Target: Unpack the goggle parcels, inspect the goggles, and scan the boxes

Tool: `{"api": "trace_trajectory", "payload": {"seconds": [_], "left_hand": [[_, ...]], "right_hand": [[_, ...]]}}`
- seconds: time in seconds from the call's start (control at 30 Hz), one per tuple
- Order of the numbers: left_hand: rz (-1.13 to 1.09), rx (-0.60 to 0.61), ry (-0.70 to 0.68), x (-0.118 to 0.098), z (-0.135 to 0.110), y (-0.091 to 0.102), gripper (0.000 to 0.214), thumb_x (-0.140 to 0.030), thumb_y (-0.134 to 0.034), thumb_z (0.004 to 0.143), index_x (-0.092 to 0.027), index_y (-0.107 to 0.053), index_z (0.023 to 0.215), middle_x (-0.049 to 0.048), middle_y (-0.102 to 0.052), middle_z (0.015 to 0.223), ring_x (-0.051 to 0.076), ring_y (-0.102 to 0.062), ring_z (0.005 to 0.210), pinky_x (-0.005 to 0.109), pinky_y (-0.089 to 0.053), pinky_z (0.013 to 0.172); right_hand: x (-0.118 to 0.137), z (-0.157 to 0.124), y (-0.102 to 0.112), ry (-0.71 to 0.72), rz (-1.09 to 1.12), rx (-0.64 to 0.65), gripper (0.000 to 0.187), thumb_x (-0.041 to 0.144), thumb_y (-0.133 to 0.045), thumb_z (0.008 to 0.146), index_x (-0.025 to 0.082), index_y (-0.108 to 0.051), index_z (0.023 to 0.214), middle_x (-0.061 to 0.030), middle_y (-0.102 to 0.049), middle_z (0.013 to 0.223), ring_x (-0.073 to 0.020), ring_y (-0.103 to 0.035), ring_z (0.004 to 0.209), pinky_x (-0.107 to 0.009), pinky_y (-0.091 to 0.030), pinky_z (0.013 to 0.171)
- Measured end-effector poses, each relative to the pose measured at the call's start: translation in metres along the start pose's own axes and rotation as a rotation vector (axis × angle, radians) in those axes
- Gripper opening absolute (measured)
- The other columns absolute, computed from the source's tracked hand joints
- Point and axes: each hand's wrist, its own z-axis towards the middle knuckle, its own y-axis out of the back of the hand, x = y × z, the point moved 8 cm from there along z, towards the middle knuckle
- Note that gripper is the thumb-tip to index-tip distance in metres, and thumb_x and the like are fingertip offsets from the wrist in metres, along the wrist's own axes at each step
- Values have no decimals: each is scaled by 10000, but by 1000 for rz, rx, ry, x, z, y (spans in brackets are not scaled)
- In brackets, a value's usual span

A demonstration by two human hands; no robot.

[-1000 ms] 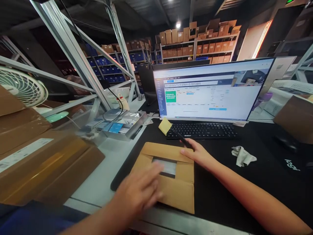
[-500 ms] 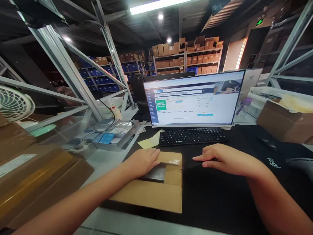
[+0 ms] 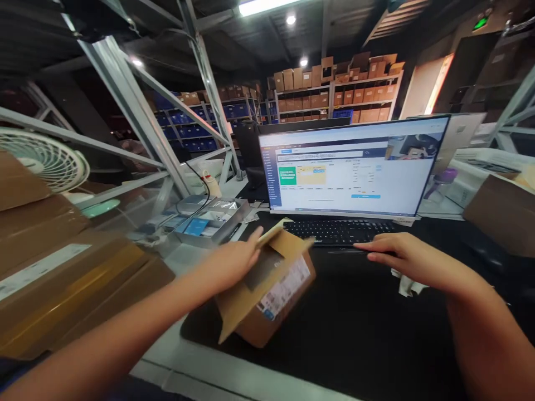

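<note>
My left hand [image 3: 238,259] grips the far left side of an open cardboard box [image 3: 259,328], its fingers partly hidden behind a raised flap. The box is tilted, showing a white printed label [image 3: 286,287] on its side. Inside lies something flat and dark grey [image 3: 263,270]. My right hand [image 3: 397,250] hovers just in front of the black keyboard [image 3: 334,231], index finger stretched out and the others curled. A thin dark thing shows along its fingers, too dim to name. Crumpled white paper [image 3: 409,285] lies beneath this hand.
Behind the keyboard stands a lit monitor [image 3: 346,172]. At left are a grey tray of small items [image 3: 213,223], stacked cartons [image 3: 62,273] and a fan [image 3: 50,161]. Another carton [image 3: 501,211] sits at right on the black mat [image 3: 355,334].
The box has been turned and tilted by my left hand, so its labelled side now shows. My right hand has shifted slightly right and up. An orange-yellow panel has appeared on the screen.
</note>
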Motion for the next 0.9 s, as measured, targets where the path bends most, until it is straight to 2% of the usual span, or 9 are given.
{"api": "trace_trajectory", "payload": {"seconds": [0.1,0.2,0.3,0.4,0.5,0.6,0.73,0.83,0.9], "left_hand": [[-236,236,261,35,-22,-8,789,-311,-374,955,30,-27,1575,165,-762,762,318,-748,677,345,-540,584],[-447,392,448,54,-40,-25,853,-300,-356,953,77,160,1519,72,-685,532,290,-709,529,295,-517,486],[-584,398,458,58,-39,-39,783,-294,-363,950,28,50,1532,55,-666,499,279,-702,511,288,-528,476],[-671,349,407,59,-31,-45,632,-318,-373,948,-31,-212,1487,64,-661,493,284,-700,495,297,-530,457],[-655,314,391,60,-26,-45,540,-346,-374,954,-53,-355,1406,74,-658,487,283,-695,480,298,-527,456],[-627,293,358,57,-21,-42,519,-355,-400,942,-63,-407,1372,82,-668,502,284,-698,486,295,-528,459],[-624,234,326,54,-17,-39,502,-352,-412,928,-81,-443,1349,82,-676,519,282,-693,478,291,-518,448],[-644,152,325,53,-16,-34,514,-326,-407,927,-111,-419,1394,40,-643,486,273,-683,463,286,-509,447],[-792,89,330,54,-18,-32,505,-289,-381,932,-154,-399,1419,14,-641,510,259,-699,498,284,-529,478]], "right_hand": [[-3,-8,15,17,-22,-94,456,563,-463,998,339,-676,1333,-65,-733,977,-259,-700,873,-380,-559,765],[24,-15,16,95,-53,-186,408,549,-490,992,403,-665,1330,-58,-739,1053,-258,-713,888,-370,-578,737],[82,-21,-9,238,-73,-208,402,447,-499,1011,411,-599,1399,-52,-733,1077,-209,-721,837,-300,-575,652],[138,-24,-53,354,-115,-193,417,302,-434,1042,297,-571,1436,-46,-715,861,-156,-671,642,-261,-524,540],[171,-25,-87,456,-283,-275,387,180,-444,1017,223,-640,1347,-50,-688,812,-162,-618,615,-289,-465,524],[182,-24,-100,506,-423,-339,402,87,-490,955,187,-669,1301,-69,-683,864,-175,-588,659,-317,-429,559],[183,-21,-95,485,-510,-355,400,54,-488,929,163,-698,1252,-69,-663,824,-170,-553,636,-319,-377,556],[176,-15,-88,444,-569,-339,404,57,-486,924,185,-717,1230,-65,-656,799,-171,-553,630,-320,-359,562],[161,-8,-82,354,-653,-331,415,62,-478,924,191,-720,1235,-69,-659,794,-184,-574,638,-323,-353,560]]}}
